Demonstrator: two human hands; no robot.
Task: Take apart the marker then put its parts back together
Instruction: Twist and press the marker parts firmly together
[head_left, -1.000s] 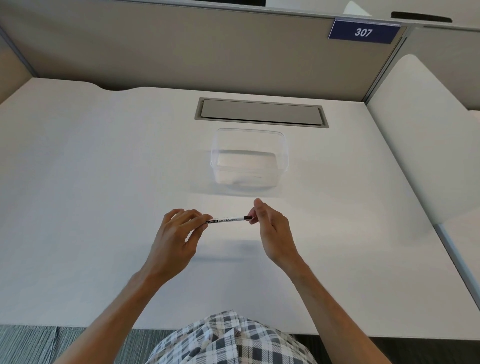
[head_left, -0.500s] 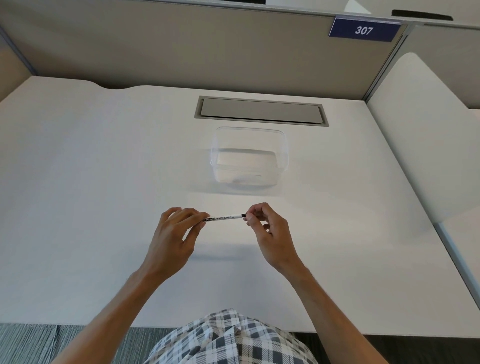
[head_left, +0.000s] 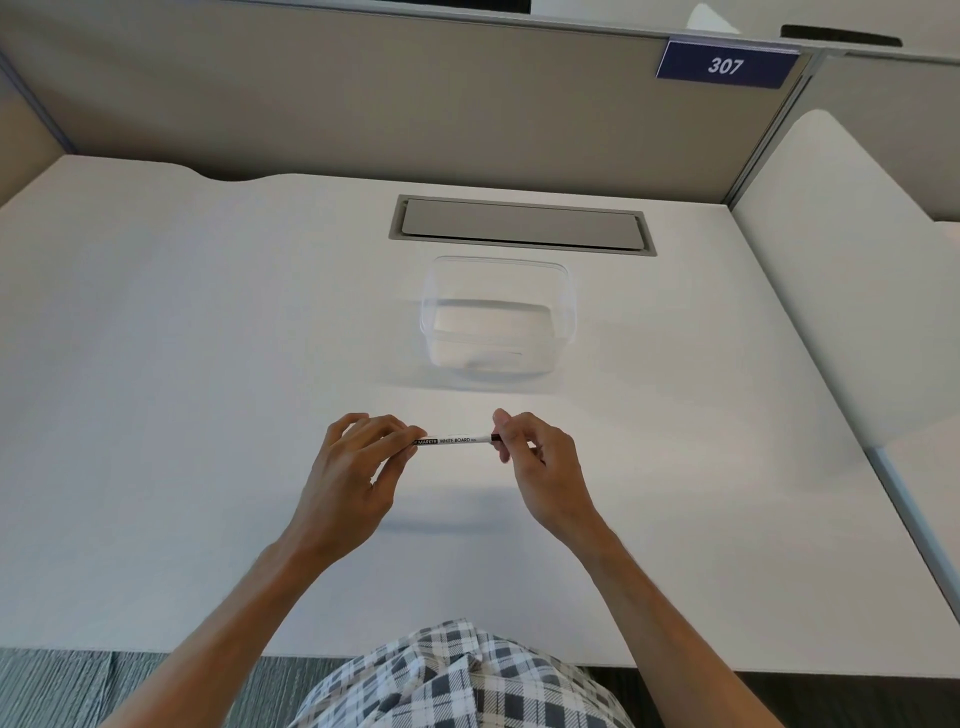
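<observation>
A thin white whiteboard marker (head_left: 454, 439) with black lettering is held level above the white desk (head_left: 208, 364), between both hands. My left hand (head_left: 358, 467) pinches its left end, which the fingers cover. My right hand (head_left: 535, 462) pinches the dark right end between thumb and fingers. Whether the cap is on cannot be told, since both ends are hidden by fingers.
A clear plastic box (head_left: 498, 317) stands on the desk just beyond the hands. Behind it lies a grey cable hatch (head_left: 522, 224). Partition walls close off the back and right, with a blue sign 307 (head_left: 726, 65). The desk's near edge is by my lap.
The right hand's fingers have shifted their hold on the marker's dark right end. The marker stays level in nearly the same place.
</observation>
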